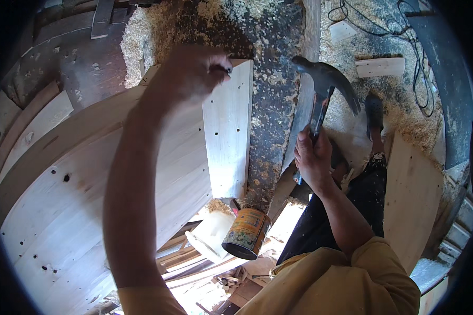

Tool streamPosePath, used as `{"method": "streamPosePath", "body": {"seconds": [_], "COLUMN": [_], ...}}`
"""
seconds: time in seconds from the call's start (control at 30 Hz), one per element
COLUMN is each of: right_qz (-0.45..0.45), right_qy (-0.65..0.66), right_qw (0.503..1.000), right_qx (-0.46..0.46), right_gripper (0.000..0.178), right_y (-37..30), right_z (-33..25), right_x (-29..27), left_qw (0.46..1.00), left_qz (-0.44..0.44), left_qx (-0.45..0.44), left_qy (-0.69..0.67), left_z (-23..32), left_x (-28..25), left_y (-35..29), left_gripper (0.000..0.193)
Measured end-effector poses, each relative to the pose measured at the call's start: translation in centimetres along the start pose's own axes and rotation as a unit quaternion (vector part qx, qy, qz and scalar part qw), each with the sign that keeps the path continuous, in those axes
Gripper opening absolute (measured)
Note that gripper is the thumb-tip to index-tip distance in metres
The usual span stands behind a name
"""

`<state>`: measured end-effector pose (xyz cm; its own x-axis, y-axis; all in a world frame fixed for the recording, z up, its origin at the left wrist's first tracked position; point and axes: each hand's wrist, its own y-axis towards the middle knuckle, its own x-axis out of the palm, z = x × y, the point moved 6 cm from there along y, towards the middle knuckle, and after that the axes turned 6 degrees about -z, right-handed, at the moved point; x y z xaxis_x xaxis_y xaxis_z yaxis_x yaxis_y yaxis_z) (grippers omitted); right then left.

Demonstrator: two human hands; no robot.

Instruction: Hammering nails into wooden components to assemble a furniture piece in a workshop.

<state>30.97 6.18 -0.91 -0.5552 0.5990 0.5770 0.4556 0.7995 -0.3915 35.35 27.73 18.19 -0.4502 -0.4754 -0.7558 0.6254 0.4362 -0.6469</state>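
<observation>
In my right hand (314,155) is a claw hammer (328,79), gripped by its handle with the dark head raised and the claw pointing right. My left hand (192,76) is closed, slightly blurred, above the far end of a pale wooden board (228,136). A small dark thing pokes out between its fingers; I cannot make out what it is. Several dark holes or knots dot the board. It lies along a large curved wooden panel (142,189), which passes beneath my left forearm.
An orange tin can (245,231) lies tilted below the board's near end, beside a whitish container (214,236). Wood shavings (263,105) cover the dark bench. At the right are a wood offcut (380,67), a black cable (418,63) and a leaning wooden panel (412,194).
</observation>
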Motion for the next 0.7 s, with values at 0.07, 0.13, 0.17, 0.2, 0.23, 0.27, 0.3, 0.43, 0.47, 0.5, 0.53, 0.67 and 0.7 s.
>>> {"method": "streamPosePath", "body": {"seconds": [0.07, 0.13, 0.17, 0.2, 0.23, 0.27, 0.3, 0.43, 0.47, 0.5, 0.53, 0.67, 0.7], "right_qz": [0.004, 0.003, 0.003, 0.007, 0.013, 0.013, 0.012, 0.006, 0.005, -0.004, -0.012, -0.024, -0.031], "right_qy": [0.017, -0.002, -0.001, -0.007, -0.013, -0.012, -0.03, -0.022, -0.022, -0.017, -0.013, -0.022, 0.026], "right_qw": [1.0, 1.0, 1.0, 1.0, 1.0, 1.0, 0.999, 1.0, 1.0, 1.0, 1.0, 0.999, 0.998], "right_qx": [-0.001, -0.023, -0.023, -0.024, -0.02, -0.017, -0.024, -0.019, -0.018, -0.02, -0.021, -0.024, -0.038], "right_gripper": [0.024, 0.024, 0.024, 0.025, 0.026, 0.026, 0.027, 0.028, 0.028, 0.028, 0.028, 0.028, 0.028], "right_y": [0.2, 0.1, -0.1, -0.4, -0.5, -0.5, -0.4, -0.8, -0.9, -0.9, -0.8, -0.8, -0.8], "right_z": [0.6, 1.1, 1.3, 1.3, 1.6, 2.2, 2.7, 3.3, 3.2, 3.2, 3.2, 3.3, 3.2], "right_x": [0.1, 0.4, 0.6, 0.8, 0.8, 0.9, 1.0, 1.8, 2.1, 2.4, 2.7, 4.2, 4.8], "left_qw": [0.998, 0.99, 0.99, 0.99, 0.99, 0.99, 0.988, 0.988, 0.989, 0.989, 0.99, 0.985, 0.985], "left_qz": [-0.063, -0.104, -0.104, -0.105, -0.11, -0.113, -0.105, -0.121, -0.117, -0.117, -0.111, -0.101, -0.102], "left_qx": [-0.011, 0.086, 0.086, 0.088, 0.091, 0.09, 0.11, 0.097, 0.087, 0.086, 0.086, 0.124, 0.123], "left_qy": [0.025, 0.033, 0.034, 0.021, 0.007, 0.006, -0.001, -0.004, -0.008, -0.008, 0.005, 0.071, 0.071], "left_z": [-1.7, -3.2, -3.9, -4.5, -4.9, -5.3, -5.5, -5.6, -5.2, -5.1, -5.1, -4.8, -4.7], "left_x": [0.7, 1.7, 2.0, 2.3, 2.7, 2.9, 2.9, 3.5, 3.4, 3.3, 3.2, 3.2, 3.2], "left_y": [1.8, 2.2, 2.1, 1.9, 2.1, 2.3, 2.4, 2.6, 2.3, 2.0, 1.8, 1.7, 1.6], "left_gripper": [0.015, 0.012, 0.012, 0.011, 0.01, 0.01, 0.009, 0.01, 0.009, 0.009, 0.009, 0.009, 0.009]}}
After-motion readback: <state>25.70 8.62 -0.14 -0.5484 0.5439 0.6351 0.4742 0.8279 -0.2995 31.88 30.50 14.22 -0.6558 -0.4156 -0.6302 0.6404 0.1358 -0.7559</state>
